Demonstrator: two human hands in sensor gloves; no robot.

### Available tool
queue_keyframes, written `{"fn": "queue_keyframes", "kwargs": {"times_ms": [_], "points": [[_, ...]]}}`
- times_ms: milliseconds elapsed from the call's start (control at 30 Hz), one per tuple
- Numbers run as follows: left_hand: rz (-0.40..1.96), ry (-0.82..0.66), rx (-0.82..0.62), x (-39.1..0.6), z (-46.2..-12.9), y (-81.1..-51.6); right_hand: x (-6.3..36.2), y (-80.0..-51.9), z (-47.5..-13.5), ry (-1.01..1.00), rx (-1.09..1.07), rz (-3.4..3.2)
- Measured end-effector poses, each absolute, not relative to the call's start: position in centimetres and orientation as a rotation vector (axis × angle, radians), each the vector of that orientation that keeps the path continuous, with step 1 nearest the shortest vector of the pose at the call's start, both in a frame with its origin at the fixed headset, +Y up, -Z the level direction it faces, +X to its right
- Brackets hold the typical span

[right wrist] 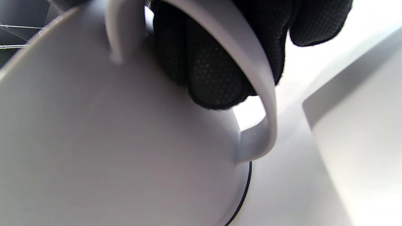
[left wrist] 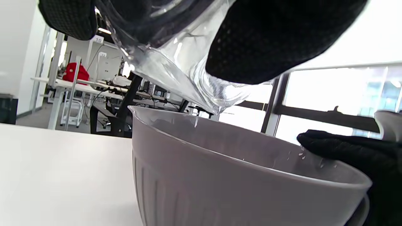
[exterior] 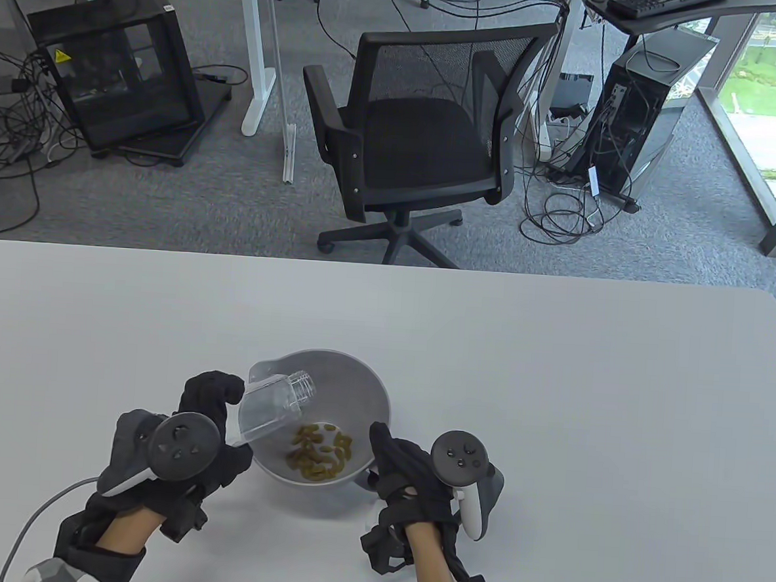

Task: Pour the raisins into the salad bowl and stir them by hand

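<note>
Table view shows the raisins (exterior: pixel 319 454) lying in a loose yellow-green heap on the floor of the salad bowl (exterior: pixel 356 384), toward its 6 o'clock side; the grey bowl stands on the white table (exterior: pixel 552 393) near its near edge, at about 6 o'clock from the table's middle; over the bowl's 9 o'clock rim we see a clear jar (exterior: pixel 272 409) tipped on its side, its open mouth pointing into the bowl toward 2 o'clock, and it looks empty; our left hand (exterior: pixel 205 431) curls its fingers round the jar's base and holds it there; in the left wrist view the jar's glass hangs just above the bowl's rim; our right hand (exterior: pixel 409 476) is at the bowl's 4 o'clock side; in the right wrist view its fingers (right wrist: pixel 213 78) are hooked through the bowl's handle (right wrist: pixel 260 94), gripping it; beyond the table's far edge stands a black office chair (exterior: pixel 424 135) at 12 o'clock.
</note>
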State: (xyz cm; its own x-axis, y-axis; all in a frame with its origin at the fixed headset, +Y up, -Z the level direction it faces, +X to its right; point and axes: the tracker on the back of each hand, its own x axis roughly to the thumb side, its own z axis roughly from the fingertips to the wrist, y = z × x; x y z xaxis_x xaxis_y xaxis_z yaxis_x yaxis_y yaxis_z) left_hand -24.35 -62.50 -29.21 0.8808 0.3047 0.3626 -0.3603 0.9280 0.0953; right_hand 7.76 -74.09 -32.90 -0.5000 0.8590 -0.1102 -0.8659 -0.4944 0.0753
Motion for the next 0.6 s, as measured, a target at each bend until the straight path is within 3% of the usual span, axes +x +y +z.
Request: {"fn": "queue_keyframes", "kwargs": {"times_ms": [233,367,467,600], "points": [[0.457,-0.222,0.255,-29.3,-28.3,-64.8,7.8,-74.1,-32.9,0.148,-0.07,2.09],[0.644,-0.088,0.272,-33.5,-27.8,-69.0,7.7,-74.1,-32.9,0.141,-0.066,2.093],[0.69,0.028,0.088,-36.7,-28.3,-72.4,7.7,-74.1,-32.8,0.141,-0.071,2.096],[0.737,0.111,-0.024,-38.8,-28.5,-75.1,7.7,-74.2,-32.8,0.136,-0.075,2.098]]}}
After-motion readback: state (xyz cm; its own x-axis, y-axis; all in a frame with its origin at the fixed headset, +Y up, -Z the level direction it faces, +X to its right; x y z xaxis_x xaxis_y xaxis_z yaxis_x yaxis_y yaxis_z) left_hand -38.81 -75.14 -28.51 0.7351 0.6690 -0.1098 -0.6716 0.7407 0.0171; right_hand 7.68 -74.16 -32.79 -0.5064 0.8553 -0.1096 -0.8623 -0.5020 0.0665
